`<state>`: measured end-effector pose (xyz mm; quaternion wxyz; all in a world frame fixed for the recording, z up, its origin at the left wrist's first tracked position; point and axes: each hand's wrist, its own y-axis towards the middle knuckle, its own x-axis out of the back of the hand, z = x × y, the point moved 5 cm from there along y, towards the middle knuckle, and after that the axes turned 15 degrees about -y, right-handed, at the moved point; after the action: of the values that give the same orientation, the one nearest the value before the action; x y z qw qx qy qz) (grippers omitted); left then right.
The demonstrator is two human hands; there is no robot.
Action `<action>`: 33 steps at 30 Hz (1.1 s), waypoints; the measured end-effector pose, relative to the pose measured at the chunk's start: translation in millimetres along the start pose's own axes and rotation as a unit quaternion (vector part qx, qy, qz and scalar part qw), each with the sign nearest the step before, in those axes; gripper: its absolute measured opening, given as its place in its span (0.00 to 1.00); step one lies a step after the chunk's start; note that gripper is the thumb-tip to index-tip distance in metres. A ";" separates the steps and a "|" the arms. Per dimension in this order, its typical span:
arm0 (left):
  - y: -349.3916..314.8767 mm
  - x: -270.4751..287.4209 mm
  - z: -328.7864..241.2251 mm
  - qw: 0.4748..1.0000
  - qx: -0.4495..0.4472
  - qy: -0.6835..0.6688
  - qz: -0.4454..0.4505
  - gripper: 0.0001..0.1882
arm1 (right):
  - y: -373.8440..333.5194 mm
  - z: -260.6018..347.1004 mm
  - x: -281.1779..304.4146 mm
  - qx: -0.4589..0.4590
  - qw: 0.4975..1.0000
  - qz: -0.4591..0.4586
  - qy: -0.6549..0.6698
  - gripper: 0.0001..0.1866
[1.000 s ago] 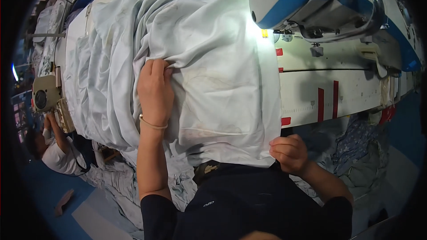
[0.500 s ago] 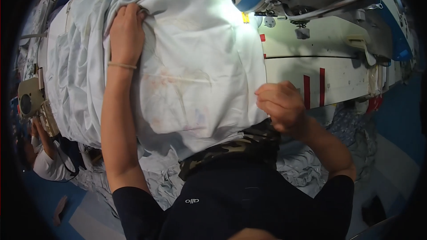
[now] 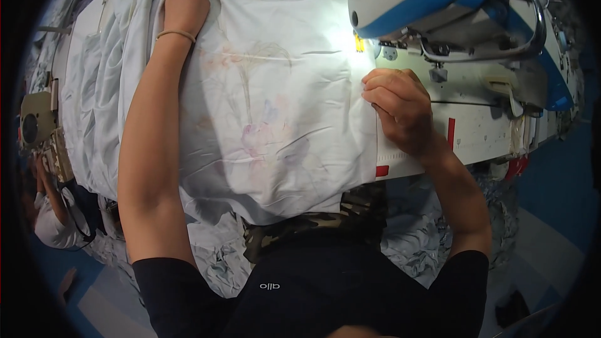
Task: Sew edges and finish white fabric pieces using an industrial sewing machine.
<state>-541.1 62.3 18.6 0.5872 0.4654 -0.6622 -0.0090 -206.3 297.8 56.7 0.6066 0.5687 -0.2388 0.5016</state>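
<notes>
Lower center, nearest us, we see a dark shirt (image 3: 319, 303) bearing one short line of pale lettering (image 3: 270, 286), inverted in our view. Just above it lies camouflage-patterned fabric (image 3: 294, 230). Across the center we find the white cloth (image 3: 269, 169), printed with faint flowers and stems, spread over the worktop (image 3: 485, 126) and draping past its near edge. At center right, the right hand (image 3: 400, 106) has its grip closed on the cloth's right border; red tape (image 3: 451, 130) and fine scale marks show on the worktop nearby. At upper left, the left hand (image 3: 188, 3), a thin band (image 3: 176, 34) on its wrist, has its grip closed on a gathered fold. At upper right we note a white-and-blue sewing machine (image 3: 413, 9) with a small emblem, its lamp lighting the cloth. At far left, another person (image 3: 56, 222) sits near a beige machine (image 3: 37, 119).
</notes>
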 end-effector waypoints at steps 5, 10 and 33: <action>17.0 -2.7 18.1 0.999 0.003 -0.004 -0.053 0.07 | 23.1 -4.4 -0.8 -0.015 0.999 -0.033 -0.016 0.09; 24.0 5.4 25.8 0.994 0.105 -0.019 0.015 0.15 | 5.1 36.0 13.9 -0.109 0.991 -0.059 -0.042 0.14; -635.4 117.6 -203.5 0.741 0.547 -0.385 -0.056 0.18 | -15.9 308.2 -133.2 0.024 0.890 0.289 0.352 0.12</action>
<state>18.3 -262.6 -182.6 -0.0750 0.7000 -0.6957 0.1429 -156.8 -31.2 8.7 0.4655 0.2750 -0.1512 0.8275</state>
